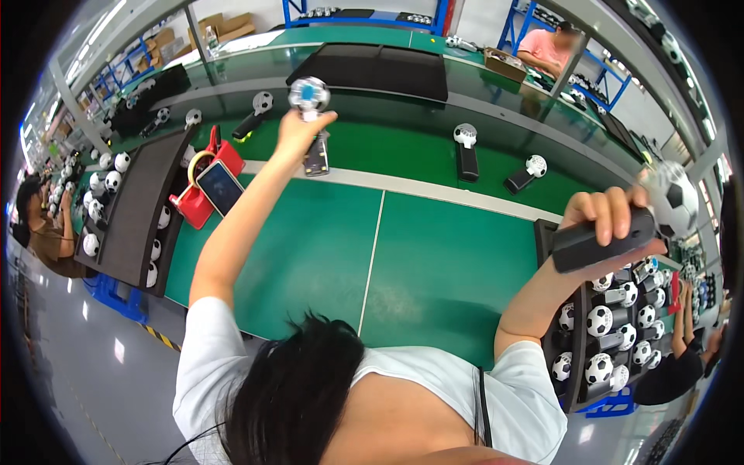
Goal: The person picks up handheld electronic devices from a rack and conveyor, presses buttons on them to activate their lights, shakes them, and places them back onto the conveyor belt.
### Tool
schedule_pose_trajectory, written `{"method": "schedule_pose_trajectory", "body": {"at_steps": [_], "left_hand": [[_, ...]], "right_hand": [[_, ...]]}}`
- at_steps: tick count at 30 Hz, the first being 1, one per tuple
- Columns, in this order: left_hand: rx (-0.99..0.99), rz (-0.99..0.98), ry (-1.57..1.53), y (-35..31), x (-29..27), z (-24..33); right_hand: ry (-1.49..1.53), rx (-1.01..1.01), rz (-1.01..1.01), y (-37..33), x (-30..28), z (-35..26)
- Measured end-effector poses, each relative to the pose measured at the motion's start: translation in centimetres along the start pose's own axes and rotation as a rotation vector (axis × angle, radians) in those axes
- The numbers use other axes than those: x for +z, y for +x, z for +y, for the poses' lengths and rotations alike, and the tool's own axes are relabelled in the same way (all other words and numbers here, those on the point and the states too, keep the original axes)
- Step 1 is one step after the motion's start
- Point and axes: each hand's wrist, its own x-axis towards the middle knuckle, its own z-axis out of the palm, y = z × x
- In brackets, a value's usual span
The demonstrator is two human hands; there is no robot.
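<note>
My left hand (297,133) is stretched far over the belt, closed round the neck of a handheld device with a round, soccer-ball-like head (309,94). That head has a blue middle, and the thumb points out to the right. Just below the hand a dark handle part (316,157) shows; whether it belongs to the same device I cannot tell. At the right, my right hand (608,221) is raised, its fingers wrapped round the black handle (593,242) of another such device. Its black-and-white soccer-ball head (673,200) points outward to the right.
Several similar devices lie on the green belt (403,147). The green table (310,256) lies before me. A red holder (194,205) with a tape roll and phone-like screen (220,188) stands left. Racks of ball-headed devices flank both sides (143,209) (577,349). Other people work nearby.
</note>
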Motion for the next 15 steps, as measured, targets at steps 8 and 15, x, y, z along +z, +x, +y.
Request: {"method": "schedule_pose_trajectory", "body": {"at_steps": [8, 15], "left_hand": [[0.619, 0.305, 1.179, 8.5, 10.6, -10.7], [0.157, -0.381, 0.609, -1.5, 33.7, -5.0]], "right_hand": [[-2.235, -1.245, 0.293, -2.0, 0.4, -6.7], [-0.949, -1.124, 0.167, -3.6, 3.0, -10.3]]}}
